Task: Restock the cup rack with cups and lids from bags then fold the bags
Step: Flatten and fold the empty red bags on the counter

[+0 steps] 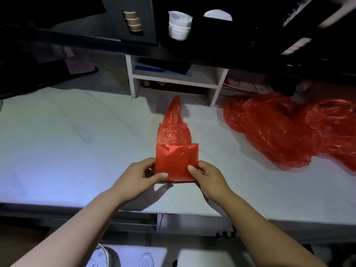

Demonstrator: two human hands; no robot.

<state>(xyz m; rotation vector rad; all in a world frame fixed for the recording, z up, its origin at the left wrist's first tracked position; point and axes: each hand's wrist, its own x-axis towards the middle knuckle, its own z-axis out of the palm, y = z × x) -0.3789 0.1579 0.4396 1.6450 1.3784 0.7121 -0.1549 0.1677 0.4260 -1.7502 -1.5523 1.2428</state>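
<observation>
A red plastic bag (174, 151) lies on the white table (67, 143), folded into a narrow strip whose near end is turned up into a square. My left hand (139, 177) pinches that square's lower left corner, thumb on top. My right hand (207, 178) pinches its lower right edge. The bag's handles taper to a point toward the back. A second red bag (289, 128) lies crumpled at the right. On the dark cup rack (146, 24) above are brown paper cups (133, 21), white cups (179, 25) and a white lid (218, 15).
A small white shelf unit (175, 78) with dark items stands behind the folded bag. Papers and boxes lie at the back right. The table's front edge runs under my forearms, with drawers and clear lids (147, 260) below.
</observation>
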